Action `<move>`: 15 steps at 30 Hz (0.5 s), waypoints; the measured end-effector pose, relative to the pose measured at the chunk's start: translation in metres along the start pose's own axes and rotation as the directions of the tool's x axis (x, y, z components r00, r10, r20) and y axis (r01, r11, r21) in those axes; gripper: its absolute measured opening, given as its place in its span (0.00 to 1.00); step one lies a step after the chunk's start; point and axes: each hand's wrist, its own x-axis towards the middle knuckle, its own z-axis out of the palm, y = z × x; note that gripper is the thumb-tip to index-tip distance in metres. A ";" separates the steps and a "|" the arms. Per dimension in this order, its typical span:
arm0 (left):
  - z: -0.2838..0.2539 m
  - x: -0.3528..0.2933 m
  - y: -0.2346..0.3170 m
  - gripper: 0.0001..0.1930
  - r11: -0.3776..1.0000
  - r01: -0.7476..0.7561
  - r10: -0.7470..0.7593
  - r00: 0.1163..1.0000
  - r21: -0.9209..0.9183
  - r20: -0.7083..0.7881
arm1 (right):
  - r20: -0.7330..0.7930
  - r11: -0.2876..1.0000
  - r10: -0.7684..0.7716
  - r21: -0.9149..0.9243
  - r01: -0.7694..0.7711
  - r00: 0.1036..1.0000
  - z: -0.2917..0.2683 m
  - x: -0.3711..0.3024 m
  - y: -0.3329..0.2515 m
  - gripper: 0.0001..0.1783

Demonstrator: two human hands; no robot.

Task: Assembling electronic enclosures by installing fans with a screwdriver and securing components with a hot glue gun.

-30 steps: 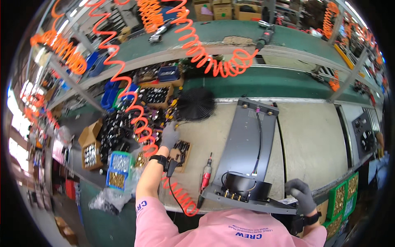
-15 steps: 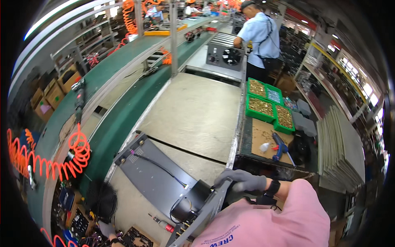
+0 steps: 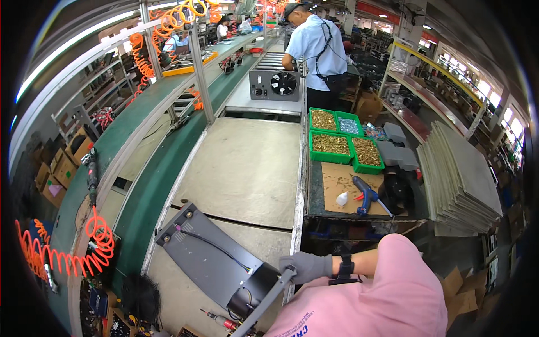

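Note:
My right hand (image 3: 306, 267), in a grey glove, is closed around the upper corner of an upright metal end panel (image 3: 264, 306). That panel belongs to a grey sheet-metal housing (image 3: 208, 255) lying on the pale work surface. Beside the panel is a black cylindrical part (image 3: 254, 287), and a dark cable (image 3: 216, 244) runs along the housing floor. A red-handled screwdriver (image 3: 222, 320) lies close to the housing. Only a grey scrap that may be my left hand shows at the bottom edge; its fingers are hidden.
Green bins (image 3: 331, 143) of small metal parts stand at right, with a blue glue gun (image 3: 366, 194) on cardboard nearby. An air screwdriver (image 3: 91, 177) with an orange coiled hose (image 3: 73, 253) is at left. A co-worker (image 3: 320, 48) stands ahead by another fan-fitted unit (image 3: 274, 84).
The view has shifted, so more of the far line shows. My left hand, seen earlier at lower left among small parts, has mostly left the picture. My right hand keeps hold of the panel.

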 end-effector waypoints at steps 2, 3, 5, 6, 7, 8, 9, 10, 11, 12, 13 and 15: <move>0.000 0.001 0.001 0.28 0.999 0.003 -0.004 1.000 -0.043 -0.009 | -0.031 0.998 0.007 -0.065 -0.009 0.999 0.004 -0.017 -0.003 0.10; 0.001 0.002 0.002 0.28 0.998 0.004 -0.005 1.000 -0.065 -0.012 | -0.053 0.995 -0.004 -0.104 -0.001 0.999 0.006 -0.024 -0.004 0.10; 0.001 0.003 0.003 0.29 0.994 0.009 -0.012 1.000 -0.110 -0.021 | -0.077 0.989 -0.013 -0.146 0.002 0.997 0.009 -0.027 -0.004 0.10; 0.001 0.003 0.003 0.29 0.991 0.014 -0.017 1.000 -0.130 -0.026 | -0.122 0.981 -0.049 -0.194 0.025 0.991 0.011 -0.026 -0.004 0.10; -0.002 -0.001 -0.005 0.29 0.989 0.034 -0.039 0.999 -0.143 -0.032 | -0.149 0.971 -0.091 -0.233 0.054 0.985 0.015 -0.024 -0.005 0.10; -0.004 -0.003 -0.009 0.29 0.986 0.059 -0.066 0.997 -0.154 -0.040 | -0.165 0.969 -0.097 -0.240 0.056 0.982 0.017 -0.018 -0.008 0.10; -0.006 -0.005 -0.011 0.29 0.983 0.089 -0.099 0.994 -0.162 -0.051 | -0.143 0.972 -0.103 -0.226 0.069 0.984 0.017 -0.016 -0.007 0.10; -0.008 -0.007 -0.014 0.29 0.977 0.132 -0.146 0.987 -0.165 -0.072 | -0.157 0.976 -0.106 -0.208 0.072 0.982 0.019 -0.012 -0.007 0.10; -0.011 -0.008 -0.018 0.29 0.969 0.188 -0.206 0.973 -0.162 -0.101 | -0.159 0.980 -0.116 -0.179 0.087 0.980 0.022 -0.003 -0.007 0.10; -0.013 -0.011 -0.020 0.29 0.956 0.249 -0.271 0.953 -0.158 -0.137 | -0.163 0.985 -0.111 -0.147 0.087 0.980 0.021 0.003 -0.012 0.11; -0.031 -0.018 0.016 0.30 0.977 0.098 -0.141 0.964 -0.190 -0.225 | -0.117 0.990 -0.091 -0.121 0.077 0.989 0.017 0.009 -0.015 0.11; -0.063 -0.035 0.020 0.22 0.718 0.040 -0.129 0.989 -0.695 -0.077 | -0.012 0.986 -0.167 -0.011 0.167 0.986 0.016 0.021 -0.012 0.16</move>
